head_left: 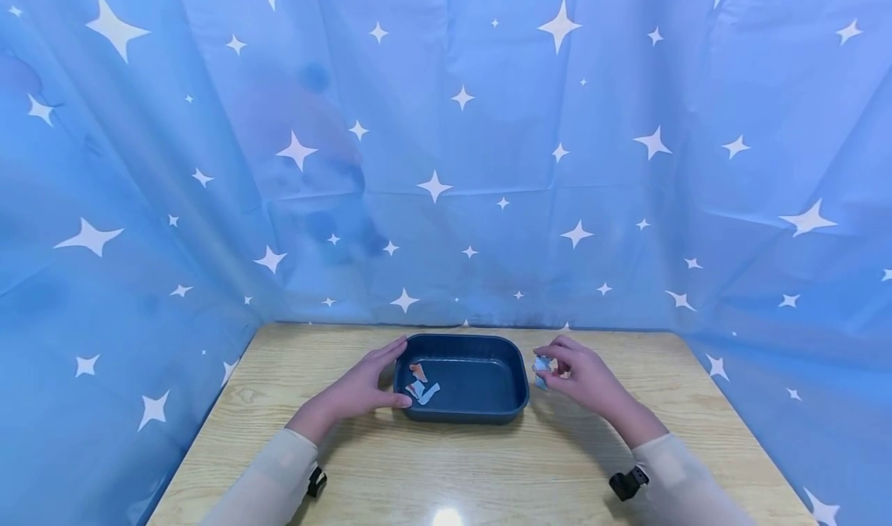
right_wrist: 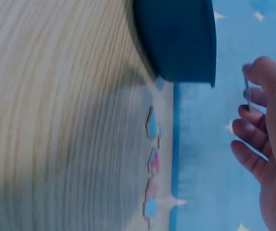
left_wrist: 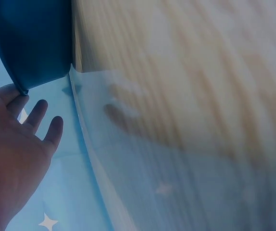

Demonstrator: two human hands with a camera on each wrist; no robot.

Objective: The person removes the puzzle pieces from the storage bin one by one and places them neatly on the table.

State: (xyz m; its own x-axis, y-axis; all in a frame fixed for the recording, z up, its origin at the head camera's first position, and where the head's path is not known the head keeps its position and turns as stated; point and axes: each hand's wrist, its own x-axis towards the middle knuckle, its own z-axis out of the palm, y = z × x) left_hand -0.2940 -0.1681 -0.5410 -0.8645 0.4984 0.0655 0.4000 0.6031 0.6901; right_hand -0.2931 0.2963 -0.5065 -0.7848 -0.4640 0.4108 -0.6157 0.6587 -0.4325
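A dark blue rectangular tray (head_left: pixel 463 416) sits on the table, with a few small torn-looking pieces (head_left: pixel 422 392), whitish and orange, at its left end. My left hand (head_left: pixel 362 383) rests against the left end of the tray, fingers at the back corner and thumb at the front corner. In the left wrist view, its outer fingers are spread. To the right of the tray, my right hand (head_left: pixel 581 375) pinches a thin flat piece (right_wrist: pixel 247 92) between thumb and fingertips; it shows edge-on. Light blue (head_left: pixel 542 375) shows under those fingers in the head view.
Several small flat pieces (right_wrist: pixel 152 161), light blue and pink with brown edges, lie in a row on the wooden table (head_left: pixel 446 464) in the right wrist view. A blue curtain (head_left: pixel 488 224) with white stars hangs behind and along both sides.
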